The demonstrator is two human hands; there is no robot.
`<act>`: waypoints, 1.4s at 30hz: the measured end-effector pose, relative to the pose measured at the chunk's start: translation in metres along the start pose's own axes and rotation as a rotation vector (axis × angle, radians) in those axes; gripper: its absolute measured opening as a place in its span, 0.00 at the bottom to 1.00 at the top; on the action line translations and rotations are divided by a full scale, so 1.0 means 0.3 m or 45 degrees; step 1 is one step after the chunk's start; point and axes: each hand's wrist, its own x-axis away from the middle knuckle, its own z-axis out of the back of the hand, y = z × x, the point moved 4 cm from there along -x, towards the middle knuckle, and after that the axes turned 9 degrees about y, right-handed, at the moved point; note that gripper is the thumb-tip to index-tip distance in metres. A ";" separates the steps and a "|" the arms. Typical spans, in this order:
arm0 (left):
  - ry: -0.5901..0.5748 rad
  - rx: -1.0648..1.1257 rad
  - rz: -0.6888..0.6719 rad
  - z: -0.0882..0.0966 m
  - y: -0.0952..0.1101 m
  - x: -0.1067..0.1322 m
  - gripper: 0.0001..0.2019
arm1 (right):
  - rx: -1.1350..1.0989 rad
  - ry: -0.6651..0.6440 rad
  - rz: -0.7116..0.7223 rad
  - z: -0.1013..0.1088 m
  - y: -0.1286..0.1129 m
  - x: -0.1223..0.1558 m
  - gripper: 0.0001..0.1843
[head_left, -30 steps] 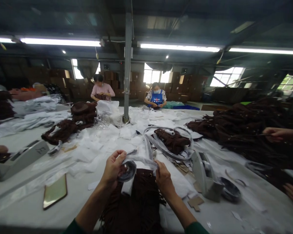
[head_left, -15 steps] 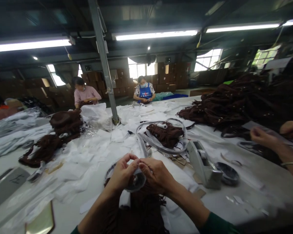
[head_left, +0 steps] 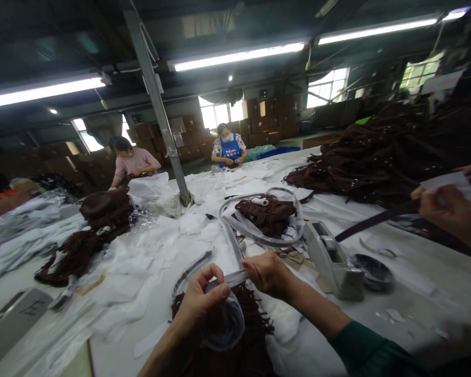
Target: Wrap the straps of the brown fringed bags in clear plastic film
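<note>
- While the hands work over the white table (head_left: 412,298), a co-worker's blue apron (head_left: 230,152), upper centre, carries lettering too small to read.
- Brown fringe (head_left: 255,348) lies beneath the hands, lower centre, with a tape dispenser (head_left: 332,262) to their right.
- Left hand (head_left: 202,303): fingers closed, pinching a clear plastic strip (head_left: 227,280).
- Right hand (head_left: 269,275): fingers closed narrowly on the strip's other end.

Only scraps of writing show, and none can be read for certain. On the side of the grey tape dispenser (head_left: 13,327) at the lower left, dark hand-drawn strokes (head_left: 32,309) look like a letter, perhaps an H, though the shape stays unclear. The blue apron (head_left: 230,153) worn by the co-worker at the far side of the table carries white lettering across its chest, too small to make out. The stacked cardboard cartons (head_left: 188,131) along the back wall bear faint dark markings, also too small and dim to read, so no brand, number or label can be made out on them.
</note>
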 end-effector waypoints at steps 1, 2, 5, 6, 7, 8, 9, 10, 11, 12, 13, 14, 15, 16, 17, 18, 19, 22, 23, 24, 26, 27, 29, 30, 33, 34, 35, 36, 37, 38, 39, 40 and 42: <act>0.016 -0.019 -0.004 0.004 -0.001 -0.002 0.24 | 0.020 0.007 0.011 0.007 0.007 0.004 0.28; 0.044 -0.051 -0.027 0.011 0.001 -0.006 0.22 | 0.038 0.013 0.014 0.013 0.012 0.007 0.27; 0.079 -0.242 -0.159 0.036 0.009 -0.019 0.20 | 0.086 0.004 -0.002 0.026 0.020 0.020 0.26; 0.074 -0.307 -0.191 0.043 0.009 -0.023 0.20 | 0.094 -0.007 -0.009 0.026 0.020 0.027 0.26; 0.082 -0.341 -0.209 0.049 0.008 -0.025 0.20 | 0.091 -0.024 -0.018 0.023 0.019 0.034 0.27; 0.111 -0.333 -0.219 0.054 0.009 -0.026 0.20 | 0.073 -0.040 -0.036 0.018 0.016 0.041 0.27; 0.160 -0.288 -0.228 0.056 0.011 -0.025 0.21 | 0.034 -0.055 -0.068 0.009 0.011 0.048 0.28; 0.223 -0.217 -0.250 0.054 0.017 -0.022 0.21 | -0.029 -0.067 -0.118 -0.003 0.003 0.054 0.29; 0.291 -0.127 -0.283 0.047 0.026 -0.017 0.21 | -0.119 -0.081 -0.182 -0.020 -0.010 0.060 0.30; 0.359 -0.029 -0.320 0.038 0.035 -0.011 0.21 | -0.224 -0.089 -0.254 -0.040 -0.026 0.064 0.31; 0.428 0.065 -0.352 0.026 0.043 -0.005 0.21 | -0.335 -0.084 -0.334 -0.060 -0.044 0.067 0.32; 0.496 0.148 -0.374 0.015 0.046 0.001 0.22 | -0.448 -0.072 -0.414 -0.081 -0.064 0.069 0.32; 0.561 0.216 -0.386 0.007 0.044 0.005 0.22 | -0.558 -0.055 -0.486 -0.100 -0.082 0.070 0.31; 0.622 0.262 -0.390 0.004 0.037 0.006 0.22 | -0.651 -0.037 -0.545 -0.116 -0.098 0.071 0.30; 0.667 0.282 -0.389 0.007 0.026 0.004 0.22 | -0.714 -0.025 -0.588 -0.127 -0.109 0.073 0.28; 0.682 0.271 -0.389 0.014 0.014 0.000 0.21 | -0.738 -0.026 -0.614 -0.132 -0.114 0.076 0.24; 0.646 0.222 -0.386 0.022 0.003 -0.008 0.21 | -0.710 -0.051 -0.615 -0.133 -0.114 0.079 0.19; 0.244 -0.216 -0.292 0.031 -0.011 -0.038 0.21 | -0.334 -0.254 -0.418 -0.118 -0.097 0.080 0.12; 0.087 -0.441 -0.251 0.028 -0.007 -0.042 0.22 | -0.178 -0.340 -0.295 -0.114 -0.091 0.075 0.10; -0.032 -0.676 -0.226 0.023 0.004 -0.041 0.22 | -0.047 -0.421 -0.160 -0.112 -0.087 0.068 0.09; -0.124 -1.080 -0.236 0.013 0.044 -0.033 0.20 | 0.113 -0.518 0.037 -0.109 -0.077 0.044 0.07; -0.127 -1.214 -0.261 0.005 0.065 -0.028 0.20 | 0.152 -0.535 0.070 -0.108 -0.070 0.029 0.08; -0.134 -1.337 -0.302 -0.015 0.087 -0.018 0.23 | 0.178 -0.545 0.050 -0.104 -0.055 0.002 0.09; -0.123 -1.348 -0.315 -0.021 0.085 -0.015 0.26 | 0.176 -0.548 0.020 -0.102 -0.050 -0.007 0.10; 0.027 -1.292 -0.379 -0.017 0.041 -0.015 0.28 | 0.113 -0.574 -0.046 -0.098 -0.046 -0.007 0.09; 0.096 -1.225 -0.397 -0.012 0.023 -0.015 0.26 | 0.076 -0.569 -0.068 -0.095 -0.048 -0.002 0.08; 0.146 -1.114 -0.398 -0.008 0.008 -0.014 0.25 | 0.027 -0.557 -0.088 -0.090 -0.051 0.001 0.08; 0.174 -0.967 -0.381 -0.006 -0.004 -0.013 0.24 | -0.033 -0.538 -0.114 -0.083 -0.054 0.003 0.07; 0.188 -0.793 -0.349 -0.006 -0.009 -0.010 0.23 | -0.100 -0.513 -0.153 -0.075 -0.056 0.001 0.07; 0.195 -0.608 -0.310 -0.007 -0.008 -0.008 0.22 | -0.181 -0.490 -0.206 -0.065 -0.057 -0.004 0.08; 0.202 -0.435 -0.275 -0.010 0.000 -0.006 0.21 | -0.276 -0.478 -0.273 -0.056 -0.058 -0.010 0.08; 0.212 -0.284 -0.252 -0.013 0.011 -0.004 0.20 | -0.385 -0.475 -0.348 -0.049 -0.058 -0.016 0.08; 0.231 -0.061 -0.237 -0.015 0.033 -0.004 0.19 | -0.632 -0.465 -0.486 -0.040 -0.060 -0.026 0.06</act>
